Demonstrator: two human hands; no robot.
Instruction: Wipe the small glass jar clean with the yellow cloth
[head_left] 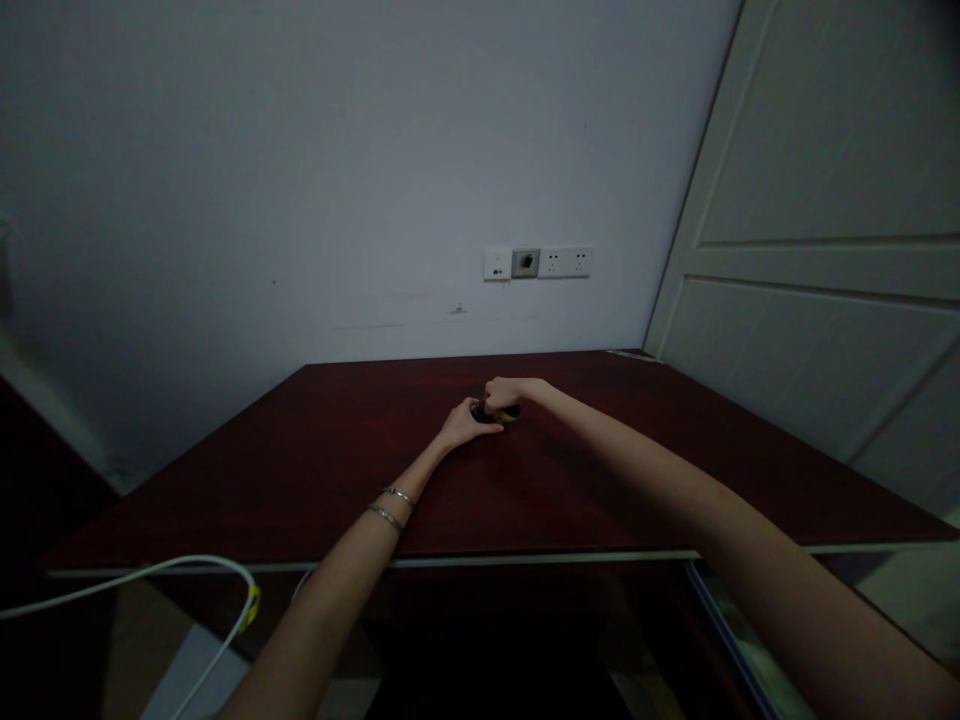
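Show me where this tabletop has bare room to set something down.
The tabletop is bare from the left forearm to the table's left edge, and right of the right forearm toward the white panel. It's crowded where the left hand and right hand meet at a small dark object.

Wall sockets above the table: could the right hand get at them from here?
Probably yes: nothing visible stands between the right hand and the wall sockets, though it may need to stretch forward, and it is busy at a small dark object.

sockets (pixel 566 262) on wall (pixel 315 170) | white cable (pixel 196 559) lower left | panelled door (pixel 817 190) right
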